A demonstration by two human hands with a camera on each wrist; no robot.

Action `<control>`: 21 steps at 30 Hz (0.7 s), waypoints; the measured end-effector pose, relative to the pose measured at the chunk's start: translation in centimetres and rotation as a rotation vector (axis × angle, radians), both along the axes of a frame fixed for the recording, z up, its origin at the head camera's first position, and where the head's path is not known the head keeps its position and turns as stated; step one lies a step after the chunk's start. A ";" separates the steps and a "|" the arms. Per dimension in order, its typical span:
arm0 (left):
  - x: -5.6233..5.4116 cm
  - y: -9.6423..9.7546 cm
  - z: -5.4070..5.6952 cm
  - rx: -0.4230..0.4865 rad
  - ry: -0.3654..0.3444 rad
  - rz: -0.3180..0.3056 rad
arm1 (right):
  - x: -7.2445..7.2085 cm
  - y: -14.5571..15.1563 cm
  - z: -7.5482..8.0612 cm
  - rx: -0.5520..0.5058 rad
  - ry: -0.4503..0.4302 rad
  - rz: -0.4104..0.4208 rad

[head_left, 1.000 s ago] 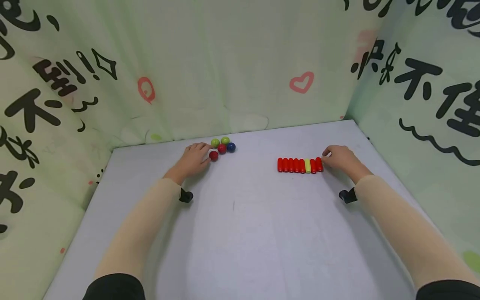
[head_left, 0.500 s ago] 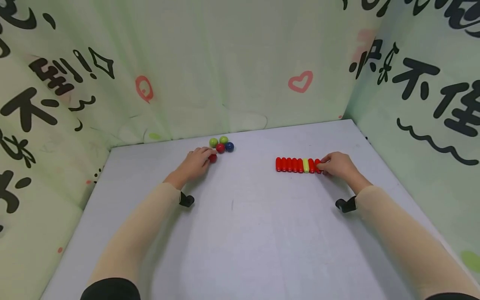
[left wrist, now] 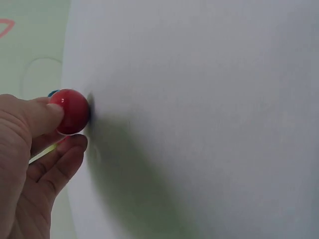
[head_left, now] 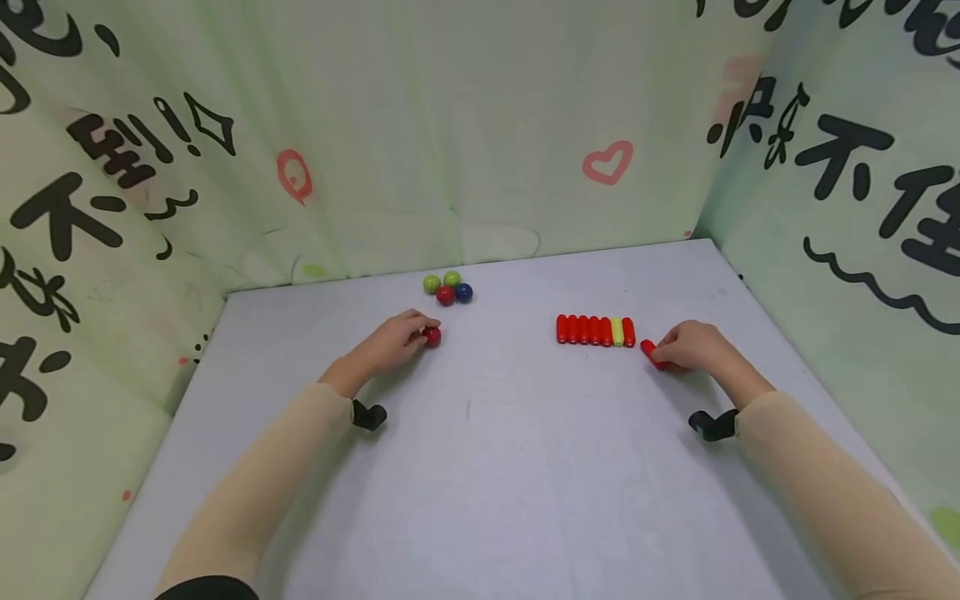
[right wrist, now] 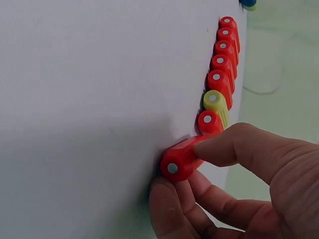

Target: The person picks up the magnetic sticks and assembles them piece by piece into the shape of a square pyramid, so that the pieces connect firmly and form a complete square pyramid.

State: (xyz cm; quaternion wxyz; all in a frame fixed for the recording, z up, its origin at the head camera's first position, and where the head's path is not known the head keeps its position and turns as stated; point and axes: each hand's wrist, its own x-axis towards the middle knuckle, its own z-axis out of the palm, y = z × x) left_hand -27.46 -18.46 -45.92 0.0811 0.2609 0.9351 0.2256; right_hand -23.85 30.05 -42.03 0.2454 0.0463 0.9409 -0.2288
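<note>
My left hand [head_left: 393, 340] pinches a glossy red ball [left wrist: 75, 112] between thumb and fingers, at or just above the white table. Behind it sit two green balls [head_left: 432, 284], a second red ball [head_left: 446, 297] and a blue ball [head_left: 464, 292], close together. On the right, my right hand [head_left: 699, 346] pinches a short red rod [right wrist: 178, 162] with a round metal tip, perhaps a magnetic building rod. That rod is tilted, off the right end of a row of several red rods [head_left: 583, 330]. One yellow rod [head_left: 617, 332] lies within this row.
Everything lies toward the far side of a table [head_left: 480, 467] with a white cover. Pale green curtains [head_left: 450, 125] with black writing stand along its back, left and right. A black wrist camera [head_left: 369, 416] sits below each hand.
The left hand has grasped the front red ball and drawn it toward me, away from the others. The right hand has taken the end red rod from the row and pulled it right and nearer.
</note>
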 end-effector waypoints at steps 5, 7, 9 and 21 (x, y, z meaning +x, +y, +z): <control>0.9 0.4 -0.1 0.026 -0.047 -0.012 | 0.7 -0.2 -0.3 -0.037 0.004 0.042; 1.2 0.7 0.1 0.016 -0.072 -0.022 | 1.0 -0.5 -0.5 -0.046 0.019 0.048; 1.6 1.1 0.3 0.001 -0.094 -0.038 | 1.2 -0.9 -0.6 -0.052 0.038 0.054; 3.6 3.1 0.5 -0.038 -0.134 -0.104 | 2.2 -5.5 -1.8 -0.092 0.103 0.101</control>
